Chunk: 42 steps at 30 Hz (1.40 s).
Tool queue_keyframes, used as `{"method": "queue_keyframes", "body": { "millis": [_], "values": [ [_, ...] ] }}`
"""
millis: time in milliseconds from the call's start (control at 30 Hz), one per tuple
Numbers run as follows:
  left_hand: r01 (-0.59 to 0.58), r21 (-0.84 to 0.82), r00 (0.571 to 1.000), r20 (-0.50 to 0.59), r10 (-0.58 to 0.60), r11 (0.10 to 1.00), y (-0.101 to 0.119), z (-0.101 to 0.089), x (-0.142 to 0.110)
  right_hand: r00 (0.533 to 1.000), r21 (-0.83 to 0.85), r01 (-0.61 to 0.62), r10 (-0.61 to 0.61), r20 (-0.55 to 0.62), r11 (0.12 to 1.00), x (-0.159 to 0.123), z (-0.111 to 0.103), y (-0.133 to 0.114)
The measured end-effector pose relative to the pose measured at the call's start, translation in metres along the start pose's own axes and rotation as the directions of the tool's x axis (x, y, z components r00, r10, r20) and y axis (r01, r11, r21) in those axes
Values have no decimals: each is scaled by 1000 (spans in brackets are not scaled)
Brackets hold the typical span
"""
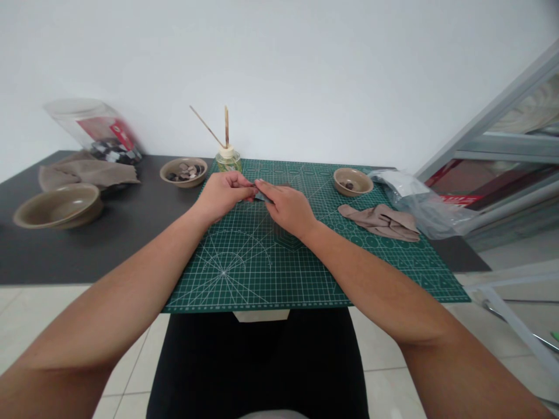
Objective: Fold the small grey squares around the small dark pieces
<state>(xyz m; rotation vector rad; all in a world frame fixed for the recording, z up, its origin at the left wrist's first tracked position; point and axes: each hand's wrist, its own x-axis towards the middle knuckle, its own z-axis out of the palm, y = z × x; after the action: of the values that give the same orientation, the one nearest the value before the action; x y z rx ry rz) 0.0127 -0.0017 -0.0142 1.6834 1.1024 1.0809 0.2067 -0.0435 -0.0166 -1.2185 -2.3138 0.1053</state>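
Small grey-blue piece point(261, 197): raised between the two hands over the far middle of the green mat point(262, 285). Mostly covered by fingers; material and full shape cannot be told.

Left hand point(225, 195): grip closed, thumb and fingers drawn together at the piece's left side. Right hand point(288, 209): grip closed, thumb and forefinger pinching its right side. Fingertips of both hands meet or nearly meet.

Risks (judged): with so little to hold, a loosened pinch could drop the piece onto the mat; an uneven pull could tear it or flick it away. A wide sweep of the left hand could tip the glass bottle point(227, 159) just beyond it.

Containers:
- Bottle: yellowish liquid, thin sticks point(226, 125) rising from the neck.
- Right bowl point(365, 183), far right on the mat: a little dark matter at the bottom.
- Middle bowl point(186, 183), left of the bottle: several small pieces point(187, 171), pale and dark.
- Large bowl point(65, 221), near left on the dark surface point(65, 259): inside shows a glint only.
- Clear jar point(94, 128), far left, tilted: dark and silvery pieces in its lower part.

Outward: brown cloth point(384, 222) near the right bowl, plastic bag point(437, 212) right of it.
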Motion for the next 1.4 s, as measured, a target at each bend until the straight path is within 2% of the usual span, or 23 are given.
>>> {"method": "queue_keyframes", "body": {
  "millis": [167, 367, 667, 833, 1033, 1233, 1400],
  "values": [
    [-13, -11, 1000, 15, 14, 1000, -1, 0, 0, 1000, -12, -8, 8, 4, 1000, -1, 1, -2],
    [-33, 34, 999, 26, 32, 999, -5, 0, 1, 999, -37, 52, -52, 14, 998, 0, 1, -6],
    [-51, -136, 998, 33, 56, 989, 0, 5, 1, 999, -85, 20, -23, -28, 996, 0, 2, -2],
    [-110, -34, 994, 20, 111, 993, -3, 4, 1, 995, -113, 49, -58, -78, 992, 0, 3, -3],
    [-128, -67, 991, 42, 131, 990, -5, 5, 3, 994, -69, 78, -83, -72, 995, 1, 7, 1],
    [-128, -138, 991, 14, 131, 982, -6, 8, 4, 995, -63, 59, -63, -80, 996, 3, 9, 5],
    [-115, -132, 991, 54, 123, 985, -8, 8, 3, 994, -55, 79, -83, -76, 995, 3, 12, 6]
  ]
}}
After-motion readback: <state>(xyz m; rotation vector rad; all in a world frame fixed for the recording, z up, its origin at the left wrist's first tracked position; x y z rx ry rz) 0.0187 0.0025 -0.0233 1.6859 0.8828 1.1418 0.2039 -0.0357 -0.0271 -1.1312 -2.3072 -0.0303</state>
